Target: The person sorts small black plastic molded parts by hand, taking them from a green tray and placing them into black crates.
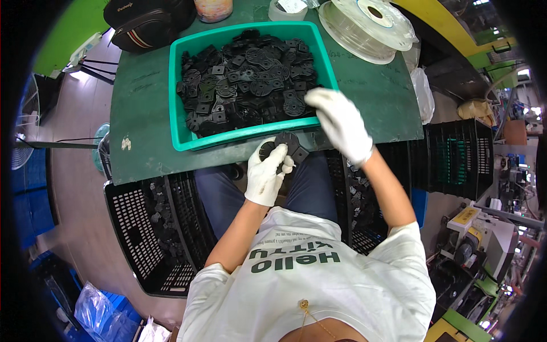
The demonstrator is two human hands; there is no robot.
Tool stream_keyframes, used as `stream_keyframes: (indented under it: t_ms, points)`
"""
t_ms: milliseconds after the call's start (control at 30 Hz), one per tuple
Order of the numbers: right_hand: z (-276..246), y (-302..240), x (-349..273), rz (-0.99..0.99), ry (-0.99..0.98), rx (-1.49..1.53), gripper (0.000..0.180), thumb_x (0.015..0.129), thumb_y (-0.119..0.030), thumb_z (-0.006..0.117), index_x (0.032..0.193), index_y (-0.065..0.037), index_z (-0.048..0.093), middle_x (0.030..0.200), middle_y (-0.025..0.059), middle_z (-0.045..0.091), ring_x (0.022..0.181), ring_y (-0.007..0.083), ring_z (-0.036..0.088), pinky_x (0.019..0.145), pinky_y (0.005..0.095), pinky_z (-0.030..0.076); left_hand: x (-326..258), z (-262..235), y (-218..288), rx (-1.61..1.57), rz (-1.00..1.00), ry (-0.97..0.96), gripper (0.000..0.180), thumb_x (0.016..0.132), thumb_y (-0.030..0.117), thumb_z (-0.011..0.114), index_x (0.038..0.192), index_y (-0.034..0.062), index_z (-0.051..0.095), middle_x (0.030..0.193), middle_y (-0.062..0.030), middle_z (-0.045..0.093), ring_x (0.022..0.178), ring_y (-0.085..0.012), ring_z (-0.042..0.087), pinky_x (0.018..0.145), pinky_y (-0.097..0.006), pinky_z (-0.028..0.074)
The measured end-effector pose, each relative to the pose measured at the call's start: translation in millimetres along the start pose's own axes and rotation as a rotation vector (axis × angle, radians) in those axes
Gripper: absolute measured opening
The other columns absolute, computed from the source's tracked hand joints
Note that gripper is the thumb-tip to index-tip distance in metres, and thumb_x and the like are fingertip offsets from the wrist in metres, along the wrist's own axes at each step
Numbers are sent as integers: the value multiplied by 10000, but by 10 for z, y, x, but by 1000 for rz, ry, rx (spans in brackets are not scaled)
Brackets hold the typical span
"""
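My left hand (266,174), in a white glove, is closed on black plastic parts (292,145) in front of the table's near edge. One part shows a round, ribbed end and a squarish tab with a small hole; another dark round piece sits by the fingers. My right hand (345,126), also gloved in white, is over the right front corner of a green tray (239,139). Its bent fingertips are over the heap of similar black parts (250,74). Blur and the angle hide whether those fingers grip anything.
On the green table (142,114) stand a black bag (145,25), a clear spool (367,25), a tape roll (288,10) and a colourful container (213,8). Black crates (139,228) with parts flank my legs. Another black crate (458,159) stands at the right.
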State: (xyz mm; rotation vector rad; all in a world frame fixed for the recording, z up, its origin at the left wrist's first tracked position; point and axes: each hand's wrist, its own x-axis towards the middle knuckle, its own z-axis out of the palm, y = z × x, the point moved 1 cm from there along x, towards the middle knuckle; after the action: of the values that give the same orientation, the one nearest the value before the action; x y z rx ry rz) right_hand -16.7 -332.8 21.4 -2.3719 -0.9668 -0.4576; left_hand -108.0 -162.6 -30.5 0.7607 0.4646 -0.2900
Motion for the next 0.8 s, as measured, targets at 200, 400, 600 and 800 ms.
stream_keyframes:
  t_ms: [200,400,600,800]
  points:
    - [146,452,440,-89,-389,-167,308,710,-13,588,1008,-90,589,1044,72,573,969,275,548,841,355,448,-22,-17,36,54,16,3,154,852,105,576,973,11,578,691,-50,588,566,-108,541,513,-220,432]
    - [-46,369,496,-86,-302,-358,180,708,-58,599,879,-73,544,982,69,562,919,262,545,785,364,445,-31,23,95,-25,44,19,131,868,92,555,982,28,569,715,-51,576,580,-99,519,535,-211,441]
    - [-114,-467,-23,82,17,-3,244,725,-54,634,967,-65,609,978,140,615,831,308,620,703,360,508,-22,39,21,-6,179,19,153,875,76,544,1004,-4,567,777,-62,621,635,-106,589,547,-218,452]
    - [235,-791,-452,182,106,53,366,690,-71,693,1049,-96,627,1117,183,569,871,310,617,688,344,522,-127,117,-8,-33,165,-73,200,895,116,501,1068,29,550,913,-59,596,796,-113,582,681,-231,471]
